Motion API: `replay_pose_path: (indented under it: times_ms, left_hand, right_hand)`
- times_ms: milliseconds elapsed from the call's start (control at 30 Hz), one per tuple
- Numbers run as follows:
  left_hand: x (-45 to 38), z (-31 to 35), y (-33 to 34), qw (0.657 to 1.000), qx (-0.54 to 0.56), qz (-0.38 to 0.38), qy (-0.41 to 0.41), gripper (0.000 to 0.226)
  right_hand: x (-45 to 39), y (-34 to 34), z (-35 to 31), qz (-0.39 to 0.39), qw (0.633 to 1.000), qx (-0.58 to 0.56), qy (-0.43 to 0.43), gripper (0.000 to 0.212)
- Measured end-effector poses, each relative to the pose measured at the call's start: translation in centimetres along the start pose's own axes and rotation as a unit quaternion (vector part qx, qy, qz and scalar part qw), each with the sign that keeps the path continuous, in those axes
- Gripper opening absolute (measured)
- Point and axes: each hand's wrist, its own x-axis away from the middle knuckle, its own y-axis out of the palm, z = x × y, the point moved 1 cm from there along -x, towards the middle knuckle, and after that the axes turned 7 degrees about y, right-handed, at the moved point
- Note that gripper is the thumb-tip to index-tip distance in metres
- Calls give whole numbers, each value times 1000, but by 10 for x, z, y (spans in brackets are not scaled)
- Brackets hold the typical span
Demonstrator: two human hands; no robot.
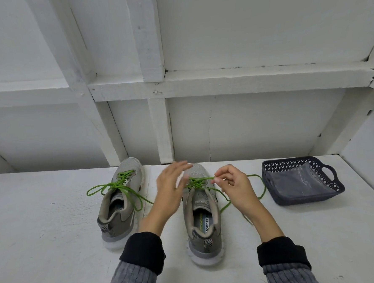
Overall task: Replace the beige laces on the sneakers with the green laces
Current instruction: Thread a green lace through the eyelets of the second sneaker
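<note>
Two grey sneakers stand side by side on the white table, toes pointing away from me. The left sneaker point(122, 202) carries a green lace point(112, 186) tied in a bow, its loops spilling to both sides. The right sneaker point(202, 214) is threaded with a green lace point(197, 182) whose free end trails right and loops back over the table. My right hand point(233, 187) pinches that lace between thumb and fingertips just right of the eyelets. My left hand point(170, 191) hovers over the shoe's left side, fingers spread and blurred, holding nothing I can see.
A dark blue perforated basket point(334, 171) with handles sits at the right, holding a clear plastic bag point(300, 179). A white framed wall point(156, 88) rises directly behind the sneakers. White table surface point(45, 237) stretches to the left and in front.
</note>
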Motion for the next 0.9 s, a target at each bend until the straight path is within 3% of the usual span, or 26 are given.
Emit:
replay_pose_path:
  times_ms: [67, 133, 233, 367, 500, 633, 767, 900]
  left_hand:
    - [-2, 14, 9, 997, 0, -78, 2, 22]
    - [-3, 21, 11, 995, 29, -95, -16, 16]
    - [-2, 14, 2, 994, 99, 0, -54, 28]
    - [2, 1, -12, 991, 70, 82, -82, 22]
    - [5, -12, -16, 990, 34, 97, -93, 21]
    - [8, -28, -16, 986, 0, 122, -115, 21]
    - [10, -35, -17, 982, -23, 133, -131, 18]
    - [11, -32, -17, 980, -67, 120, -143, 16]
  right_hand:
    - [0, 5, -3, 2, 1000, -16, -14, 9]
    - [1, 4, -3, 14, 999, -31, -21, 5]
    - [2, -4, 4, 25, 999, -35, -10, 9]
    - [2, -15, 16, 50, 999, -16, 12, 19]
    - [1, -12, 19, 105, 993, -44, 23, 7]
    - [-1, -12, 23, 101, 992, -66, 26, 22]
    - [0, -11, 25, 141, 985, -96, 41, 8]
    - [0, -12, 26, 136, 987, -76, 26, 18]
